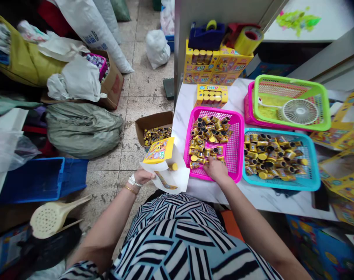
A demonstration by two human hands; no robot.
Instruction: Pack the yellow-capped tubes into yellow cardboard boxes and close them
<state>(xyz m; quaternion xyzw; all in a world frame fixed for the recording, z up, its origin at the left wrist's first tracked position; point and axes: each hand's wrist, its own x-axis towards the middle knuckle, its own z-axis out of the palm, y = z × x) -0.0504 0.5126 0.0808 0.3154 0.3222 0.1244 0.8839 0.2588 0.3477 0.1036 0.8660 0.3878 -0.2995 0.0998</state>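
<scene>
Right hand (217, 168) partly hidden among yellow tubes (213, 139), right-edge cartons (346, 135) cut off

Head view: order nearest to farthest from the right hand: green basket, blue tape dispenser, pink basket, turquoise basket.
1. Pink basket, right hand inside.
2. Turquoise basket, right of the pink.
3. Green basket, beyond the turquoise.
4. Blue tape dispenser, atop yellow boxes.

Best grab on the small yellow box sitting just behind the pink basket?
I'd pinch the yellow box by its left and right ends, coming from above. Both ends look free, while the pink basket crowds its front and the stacked boxes stand behind. Keep fingers off the front window, likely the weaker face, where yellow caps show.
</scene>
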